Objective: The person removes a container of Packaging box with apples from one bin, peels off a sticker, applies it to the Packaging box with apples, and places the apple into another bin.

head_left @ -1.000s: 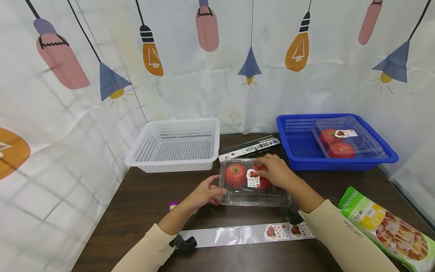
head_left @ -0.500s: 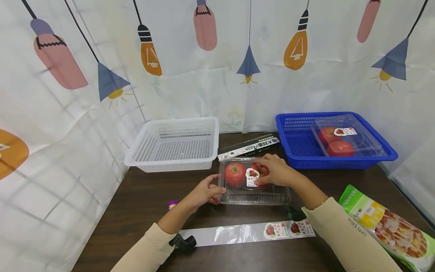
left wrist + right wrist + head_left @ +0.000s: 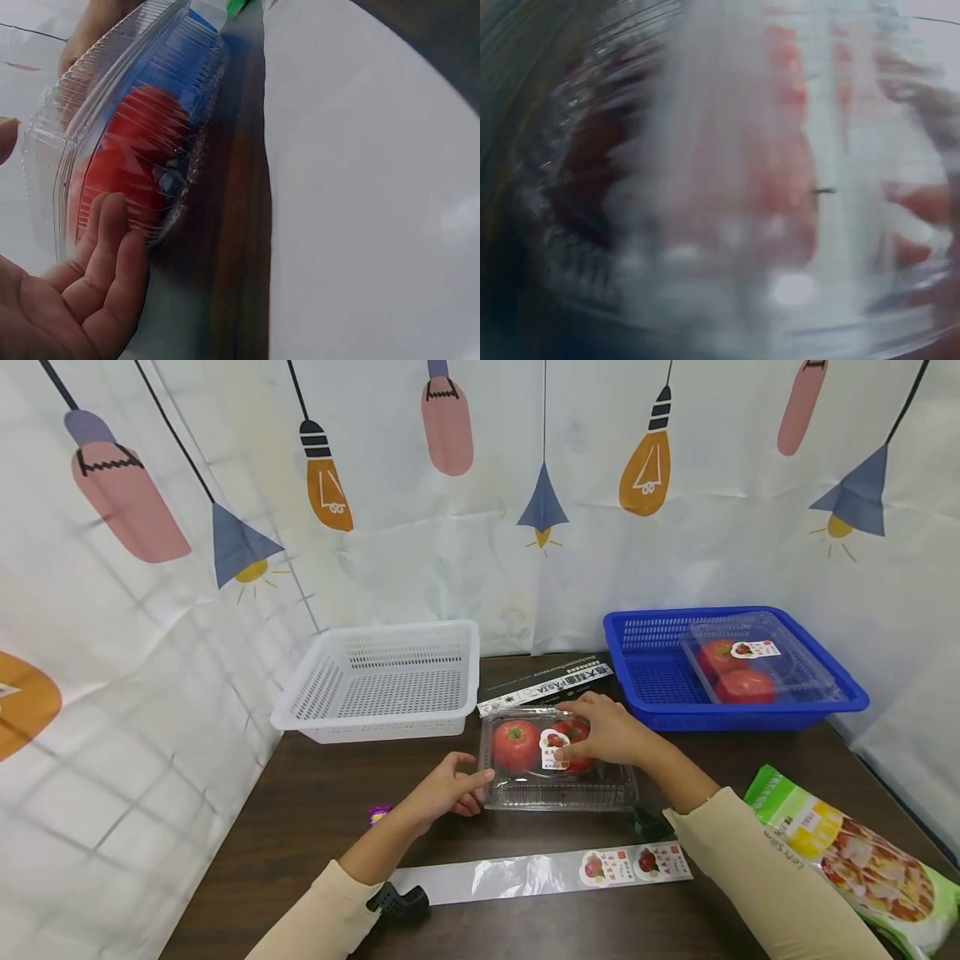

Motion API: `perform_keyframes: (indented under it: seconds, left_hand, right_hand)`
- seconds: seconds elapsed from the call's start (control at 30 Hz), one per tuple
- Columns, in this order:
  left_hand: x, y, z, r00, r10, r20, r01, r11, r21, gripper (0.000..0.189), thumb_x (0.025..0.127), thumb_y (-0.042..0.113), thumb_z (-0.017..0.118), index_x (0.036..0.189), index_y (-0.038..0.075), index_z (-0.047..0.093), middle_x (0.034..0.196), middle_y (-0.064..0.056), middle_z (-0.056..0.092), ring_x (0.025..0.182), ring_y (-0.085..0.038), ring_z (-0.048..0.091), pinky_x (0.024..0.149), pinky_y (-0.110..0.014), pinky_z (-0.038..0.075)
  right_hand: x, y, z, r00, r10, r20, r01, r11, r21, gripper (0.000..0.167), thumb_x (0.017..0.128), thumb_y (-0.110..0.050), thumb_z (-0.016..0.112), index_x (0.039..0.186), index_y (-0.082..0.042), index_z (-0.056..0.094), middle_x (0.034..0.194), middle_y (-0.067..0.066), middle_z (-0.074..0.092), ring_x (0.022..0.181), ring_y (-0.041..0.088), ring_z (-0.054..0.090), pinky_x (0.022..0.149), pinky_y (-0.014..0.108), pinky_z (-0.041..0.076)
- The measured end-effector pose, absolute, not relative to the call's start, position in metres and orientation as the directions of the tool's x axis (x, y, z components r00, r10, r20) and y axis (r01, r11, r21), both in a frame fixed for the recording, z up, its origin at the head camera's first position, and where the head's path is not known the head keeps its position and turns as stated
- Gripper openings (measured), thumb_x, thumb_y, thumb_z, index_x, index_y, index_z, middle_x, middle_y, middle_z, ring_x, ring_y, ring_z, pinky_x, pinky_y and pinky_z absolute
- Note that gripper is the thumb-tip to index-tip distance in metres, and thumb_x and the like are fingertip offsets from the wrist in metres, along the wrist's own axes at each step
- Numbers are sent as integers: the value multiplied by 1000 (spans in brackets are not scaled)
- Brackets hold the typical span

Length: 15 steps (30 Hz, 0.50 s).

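Note:
A clear plastic clamshell box (image 3: 577, 795) with two tomatoes (image 3: 515, 747) inside rests on the dark table. A white label (image 3: 552, 750) with a tomato picture lies on its lid. My left hand (image 3: 448, 787) is at the box's left side; in the left wrist view its loosely bent fingers (image 3: 112, 247) touch the ribbed wall, with the thumb apart from them. Over the lid's right half arches my right hand (image 3: 607, 731), its thumb on the label and its fingertips near the back edge. Blur in the right wrist view hides that hand's finger contact.
A label strip (image 3: 517, 878) with two labels lies in front. Behind are a white basket (image 3: 405, 727), a black pasta box (image 3: 547, 685) and a blue basket (image 3: 652, 718) holding another tomato box (image 3: 795, 668). A green food bag (image 3: 855, 852) lies right, a purple packet (image 3: 378, 813) left.
My right thumb has slid down over the label, from its upper part to its lower part. The left hand and box have hardly moved; the head view has shifted slightly.

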State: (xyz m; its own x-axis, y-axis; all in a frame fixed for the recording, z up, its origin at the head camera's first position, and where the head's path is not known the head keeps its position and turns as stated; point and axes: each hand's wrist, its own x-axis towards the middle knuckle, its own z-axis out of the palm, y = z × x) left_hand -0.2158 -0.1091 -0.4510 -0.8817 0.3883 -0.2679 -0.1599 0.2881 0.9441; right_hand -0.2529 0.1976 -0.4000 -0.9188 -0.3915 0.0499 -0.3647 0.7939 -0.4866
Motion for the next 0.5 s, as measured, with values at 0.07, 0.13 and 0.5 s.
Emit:
perform_keyframes:
  seconds: [0.07,0.13,0.5]
  left_hand:
    - [-212,-111,-449,-861,409,-302,-180,311,933,65,93,48,62,126,-2,38,83,-13,67,68,-26,67,68,-40,58]
    - [-207,-112,-447,-817,459,-348,-213,319,923,62,93,52,59,117,-2,42,84,-16,69,70,-28,68,68,-41,58]
    - [-201,-109,-449,-668,642,-377,-333,195,923,40,95,33,64,100,-5,52,94,-22,70,77,-27,70,76,-46,57]
  right_hand:
    - [-254,199,-402,-926,-365,93,-363,798,-482,77,77,-57,76,137,-14,56,122,11,51,111,30,45,93,54,40]
    - [-254,201,-404,-928,-348,133,-370,809,-458,69,82,-52,73,135,-11,57,123,12,51,114,32,44,94,54,41]
    - [-248,205,-406,-929,-361,80,-365,860,-356,77,89,-54,64,146,-7,43,142,22,42,132,41,36,103,60,33]
